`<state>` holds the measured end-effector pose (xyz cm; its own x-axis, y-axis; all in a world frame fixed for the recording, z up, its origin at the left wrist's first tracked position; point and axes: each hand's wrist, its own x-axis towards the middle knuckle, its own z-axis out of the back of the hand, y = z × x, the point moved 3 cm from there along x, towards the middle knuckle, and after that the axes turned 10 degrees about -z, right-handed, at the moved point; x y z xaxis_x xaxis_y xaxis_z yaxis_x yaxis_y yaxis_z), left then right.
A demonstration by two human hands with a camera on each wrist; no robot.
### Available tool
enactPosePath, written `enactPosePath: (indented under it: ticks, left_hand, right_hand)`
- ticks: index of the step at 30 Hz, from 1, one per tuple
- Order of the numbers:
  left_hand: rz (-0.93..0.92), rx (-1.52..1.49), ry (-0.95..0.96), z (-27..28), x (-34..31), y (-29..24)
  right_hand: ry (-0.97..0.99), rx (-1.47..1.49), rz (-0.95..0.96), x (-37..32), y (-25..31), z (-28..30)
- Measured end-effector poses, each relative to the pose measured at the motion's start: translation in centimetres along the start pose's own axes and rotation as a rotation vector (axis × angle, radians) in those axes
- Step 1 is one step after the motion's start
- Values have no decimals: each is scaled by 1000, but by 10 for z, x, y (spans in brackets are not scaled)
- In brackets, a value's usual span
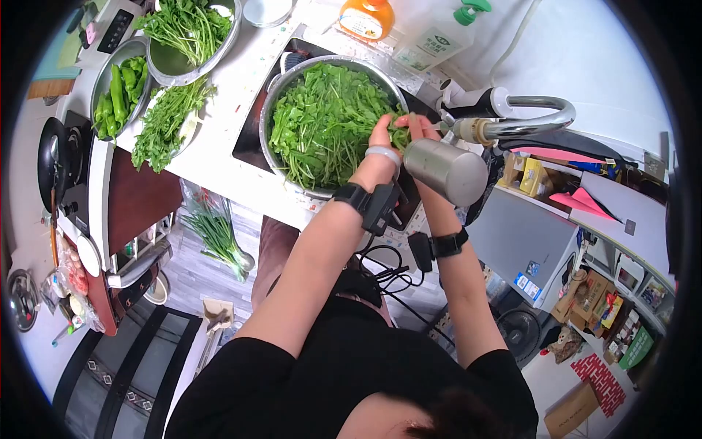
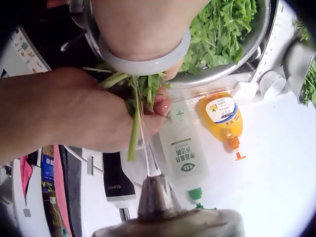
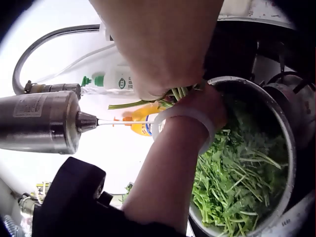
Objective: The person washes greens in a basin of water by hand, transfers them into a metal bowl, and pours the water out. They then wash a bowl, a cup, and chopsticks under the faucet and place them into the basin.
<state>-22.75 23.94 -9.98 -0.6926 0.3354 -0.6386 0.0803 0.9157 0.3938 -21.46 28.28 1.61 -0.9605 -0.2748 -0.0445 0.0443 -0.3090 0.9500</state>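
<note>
Beside the right rim of a metal basin [image 1: 401, 84] full of leafy greens [image 1: 329, 121], both hands are close together on a small bunch of green stems [image 2: 132, 133]. My left hand [image 1: 380, 150], with a pale bracelet above it, grips the bunch from the basin side. From the other side my right hand [image 2: 89, 116] curls its fingers round the same stems. A thin stream of water [image 3: 111, 122] runs from the metal faucet head [image 1: 447, 172] onto the bunch. The left fingertips are mostly hidden in the wrist views.
An orange soap bottle [image 1: 365, 20] and a clear bottle with a green pump [image 1: 431, 45] stand behind the basin. Left of it are a bowl of green peppers [image 1: 117, 95], a bowl of greens [image 1: 230, 47] and a plate of greens [image 1: 191, 135]. A curved faucet pipe [image 1: 545, 110] is at the right.
</note>
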Motion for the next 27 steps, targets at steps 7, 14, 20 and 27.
enactPosePath:
  ticks: [7,14,20,27]
  left_hand:
    - [69,144,12,-65,-44,19]
    - [-61,212,29,-43,-30,26]
    - [-15,308,139,-46,-42,17]
    - [20,732,21,-19,-110,-14]
  right_hand:
    - [13,154,-58,40,-29,54]
    - [32,341,-282,52,-43,78]
    - [33,512,-483,51,-40,66]
    - [-39,861,-505,82,-9,70]
